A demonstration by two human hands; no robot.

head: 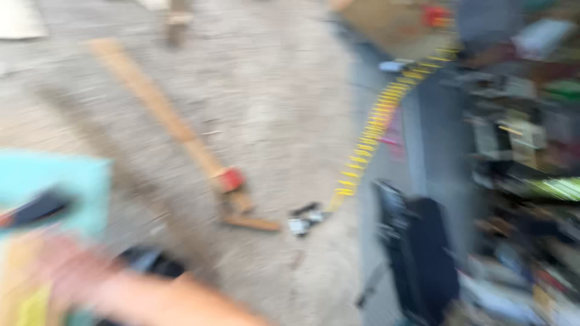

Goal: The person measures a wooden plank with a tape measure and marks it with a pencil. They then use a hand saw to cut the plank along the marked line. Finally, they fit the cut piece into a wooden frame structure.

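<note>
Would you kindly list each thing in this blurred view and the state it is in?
Wooden plank: lying flat on the gritty ground, slanting.
Red piece: sitting at the plank's lower end.
Yellow coiled hose: stretched out, curving up to the cluttered shelves.
Black case: standing upright by the shelves.
Turquoise board: at the left edge, blurred.
Forearm: crossing the lower left; hand too blurred to tell.

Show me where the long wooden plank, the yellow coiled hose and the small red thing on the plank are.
Long wooden plank point(158, 107), head view, middle of its length.
Yellow coiled hose point(376, 122), head view, midway along the coil.
Small red thing point(231, 179), head view, its centre.
</note>
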